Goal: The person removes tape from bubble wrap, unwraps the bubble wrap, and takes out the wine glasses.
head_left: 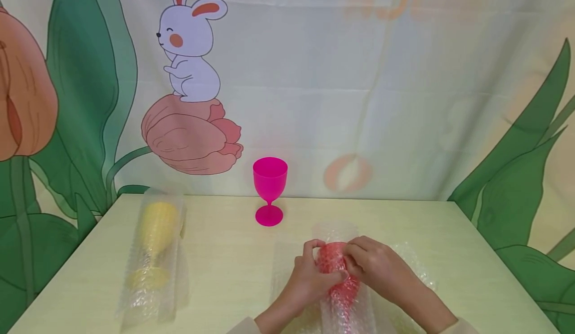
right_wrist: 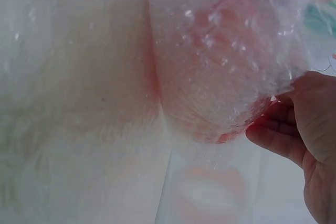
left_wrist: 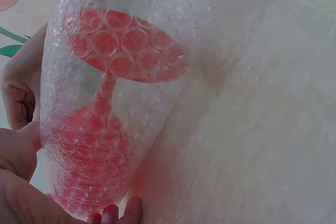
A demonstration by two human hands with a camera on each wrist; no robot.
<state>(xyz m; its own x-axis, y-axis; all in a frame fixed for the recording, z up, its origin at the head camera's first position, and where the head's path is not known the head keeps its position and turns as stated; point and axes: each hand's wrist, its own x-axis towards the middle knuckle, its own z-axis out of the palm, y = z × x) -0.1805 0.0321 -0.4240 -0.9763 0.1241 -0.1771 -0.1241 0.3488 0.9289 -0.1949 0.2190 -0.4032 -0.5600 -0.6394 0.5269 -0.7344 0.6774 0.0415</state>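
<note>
A red goblet (head_left: 345, 294) lies inside a wrapping of bubble wrap (head_left: 368, 319), its foot toward the person. My left hand (head_left: 310, 279) grips the bowl through the wrap, thumb across the top and fingers around the far left side. My right hand (head_left: 377, 265) pinches the bubble wrap at the bowl's right side, near the rim. In the left wrist view the goblet's round foot (left_wrist: 128, 45) and thin stem show through the bubbles. The right wrist view has the bent right fingers (right_wrist: 275, 135) at the wrap's edge beside the bowl.
A bright pink goblet (head_left: 270, 179) stands upright at the back of the table (head_left: 224, 254). To the left lies a yellow goblet (head_left: 158, 226) rolled in bubble wrap. More loose bubble wrap (head_left: 411, 259) spreads under and right of the hands. Behind the table hangs a printed cloth (head_left: 296, 74).
</note>
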